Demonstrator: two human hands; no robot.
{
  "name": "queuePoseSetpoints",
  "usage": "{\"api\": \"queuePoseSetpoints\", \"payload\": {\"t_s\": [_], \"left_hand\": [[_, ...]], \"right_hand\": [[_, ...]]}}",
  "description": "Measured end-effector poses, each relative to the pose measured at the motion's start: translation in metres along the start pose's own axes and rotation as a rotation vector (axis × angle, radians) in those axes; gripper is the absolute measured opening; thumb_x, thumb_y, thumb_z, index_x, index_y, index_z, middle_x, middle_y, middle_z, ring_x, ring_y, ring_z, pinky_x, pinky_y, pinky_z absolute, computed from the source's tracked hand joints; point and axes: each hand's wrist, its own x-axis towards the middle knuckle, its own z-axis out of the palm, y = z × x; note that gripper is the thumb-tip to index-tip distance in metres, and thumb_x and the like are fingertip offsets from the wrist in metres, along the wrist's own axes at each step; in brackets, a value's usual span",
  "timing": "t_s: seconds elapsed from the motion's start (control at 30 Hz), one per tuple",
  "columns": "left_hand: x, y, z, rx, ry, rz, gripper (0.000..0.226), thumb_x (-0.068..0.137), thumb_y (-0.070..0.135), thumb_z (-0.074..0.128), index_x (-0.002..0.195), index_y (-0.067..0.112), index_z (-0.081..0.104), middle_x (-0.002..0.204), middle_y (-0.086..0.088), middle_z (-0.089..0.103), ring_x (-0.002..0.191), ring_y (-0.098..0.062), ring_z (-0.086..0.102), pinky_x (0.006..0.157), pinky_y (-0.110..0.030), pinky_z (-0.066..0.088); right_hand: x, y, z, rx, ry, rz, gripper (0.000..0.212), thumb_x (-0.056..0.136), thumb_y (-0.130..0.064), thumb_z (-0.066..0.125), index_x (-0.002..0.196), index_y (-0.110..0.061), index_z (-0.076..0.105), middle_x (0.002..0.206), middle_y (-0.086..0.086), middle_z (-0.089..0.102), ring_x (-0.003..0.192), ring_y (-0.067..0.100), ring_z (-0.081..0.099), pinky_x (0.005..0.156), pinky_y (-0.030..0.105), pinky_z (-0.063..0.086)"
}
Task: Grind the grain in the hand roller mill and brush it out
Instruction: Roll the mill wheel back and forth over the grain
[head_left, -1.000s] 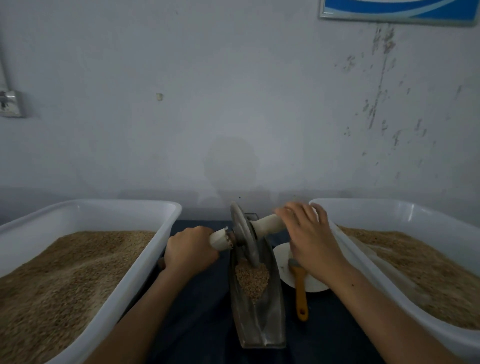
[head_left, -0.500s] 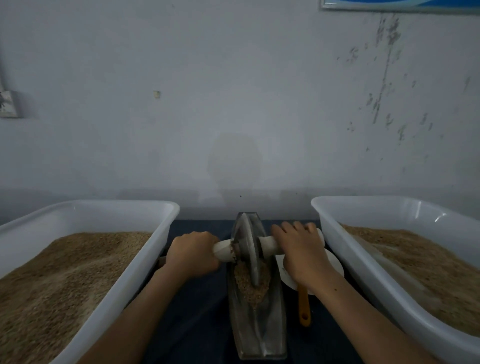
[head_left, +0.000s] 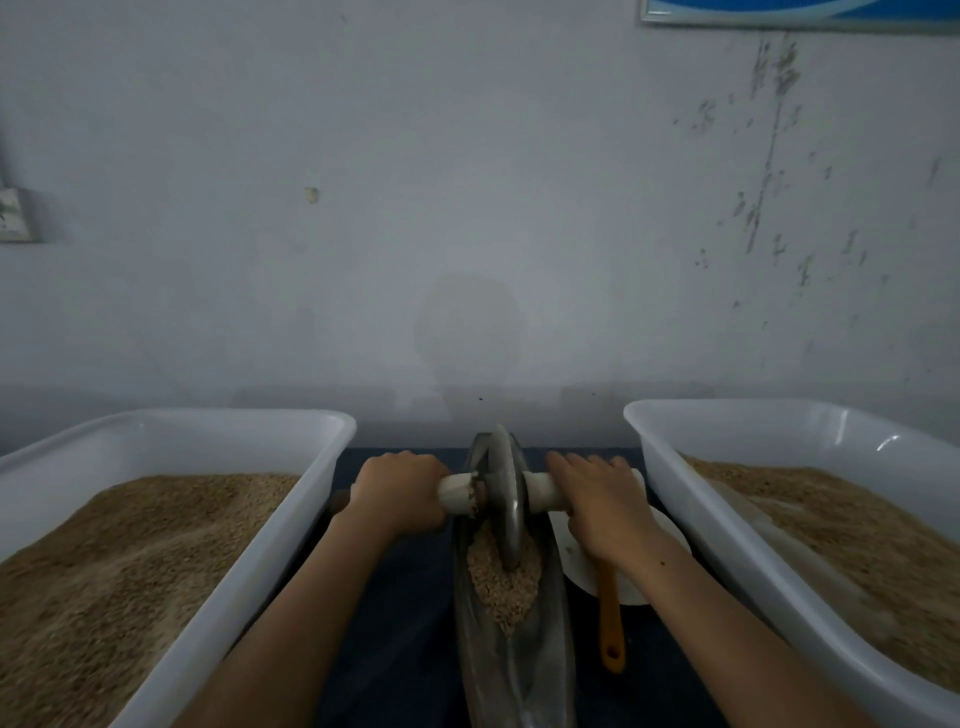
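Left tub at 9 o'clock, grain-filled. Left hand grips left handle. Roller disc upright in trough at 6 o'clock, over grain. Right hand curls over right handle. Orange brush at 5 o'clock. Right tub at 3 o'clock.

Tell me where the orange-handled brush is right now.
In the head view the brush lies right of the metal trough, its handle pointing toward the person, its head hidden under the right hand on the white plate.
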Motion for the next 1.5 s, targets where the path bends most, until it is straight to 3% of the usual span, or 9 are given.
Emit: {"api": "queuePoseSetpoints", "payload": {"t_s": [0.13,0.27,0.43,0.83,0.97,1.17,1.27,1.37,1.5], "left_hand": [[-0.003,-0.001,0.0,0.015,-0.029,0.022,0.024,0.08,0.036,0.063,0.103,0.029,0.064,0.098,0.002,0.066,0.09,-0.018,0.062,0.07,-0.029,0.041],[-0.011,-0.005,-0.001,-0.033,-0.156,0.035,0.031,0.078,0.036,0.066,0.108,0.028,0.062,0.102,0.003,0.066,0.093,-0.016,0.061,0.076,-0.029,0.043],[-0.013,-0.003,-0.004,-0.04,-0.217,0.049,0.032,0.077,0.036,0.068,0.108,0.03,0.063,0.101,0.004,0.066,0.093,-0.016,0.06,0.073,-0.028,0.04],[-0.008,0.004,-0.001,0.021,-0.028,-0.008,0.025,0.083,0.035,0.06,0.106,0.027,0.063,0.099,0.003,0.066,0.09,-0.017,0.061,0.077,-0.03,0.047],[-0.01,0.002,-0.003,0.025,-0.11,0.007,0.032,0.082,0.035,0.063,0.112,0.026,0.061,0.104,0.001,0.066,0.095,-0.018,0.061,0.082,-0.032,0.048],[-0.012,-0.003,-0.007,-0.147,-0.366,-0.003,0.036,0.079,0.029,0.07,0.113,0.022,0.061,0.107,-0.002,0.066,0.095,-0.017,0.061,0.08,-0.03,0.045],[-0.012,-0.006,-0.005,-0.221,-0.449,-0.003,0.029,0.078,0.024,0.07,0.106,0.021,0.062,0.101,-0.003,0.068,0.084,-0.016,0.063,0.077,-0.029,0.048],[-0.013,-0.005,-0.004,-0.179,-0.384,-0.008,0.031,0.077,0.028,0.07,0.107,0.022,0.062,0.101,-0.001,0.067,0.084,-0.015,0.06,0.077,-0.029,0.046],[-0.015,0.0,-0.002,0.037,-0.077,0.004,0.028,0.078,0.035,0.064,0.105,0.026,0.062,0.098,0.002,0.066,0.089,-0.018,0.061,0.071,-0.029,0.041]], "right_hand": [[-0.005,-0.001,-0.004,0.003,0.02,-0.048,0.029,0.086,-0.024,0.061,0.112,-0.023,0.048,0.11,-0.002,0.059,0.102,0.022,0.055,0.079,0.035,0.034],[-0.01,-0.003,-0.013,-0.003,-0.021,-0.083,0.021,0.083,-0.02,0.059,0.102,-0.023,0.052,0.101,-0.001,0.063,0.093,0.021,0.06,0.066,0.029,0.029],[-0.012,0.0,-0.017,0.026,-0.142,-0.07,0.021,0.083,-0.019,0.057,0.103,-0.024,0.057,0.105,0.002,0.063,0.096,0.022,0.06,0.068,0.027,0.035],[0.002,0.0,-0.007,0.029,-0.016,-0.072,0.021,0.091,-0.033,0.056,0.108,-0.022,0.049,0.108,0.0,0.064,0.099,0.023,0.06,0.073,0.032,0.033],[-0.003,0.0,-0.006,0.0,-0.005,-0.073,0.016,0.091,-0.028,0.055,0.105,-0.024,0.051,0.104,0.0,0.065,0.095,0.022,0.06,0.069,0.03,0.033],[-0.001,0.0,-0.025,-0.008,-0.255,-0.114,0.028,0.086,-0.018,0.058,0.113,-0.024,0.057,0.108,0.002,0.064,0.097,0.021,0.061,0.071,0.029,0.04],[-0.001,-0.001,-0.03,-0.044,-0.317,-0.14,0.031,0.085,-0.019,0.059,0.115,-0.023,0.057,0.108,0.003,0.063,0.096,0.022,0.061,0.068,0.028,0.037],[0.0,-0.002,-0.028,-0.055,-0.292,-0.135,0.031,0.087,-0.021,0.059,0.117,-0.022,0.057,0.111,0.004,0.063,0.099,0.023,0.061,0.069,0.028,0.036],[-0.002,-0.001,-0.019,0.016,-0.163,-0.099,0.021,0.088,-0.03,0.059,0.109,-0.026,0.054,0.109,0.002,0.064,0.099,0.023,0.061,0.07,0.028,0.035]]}}
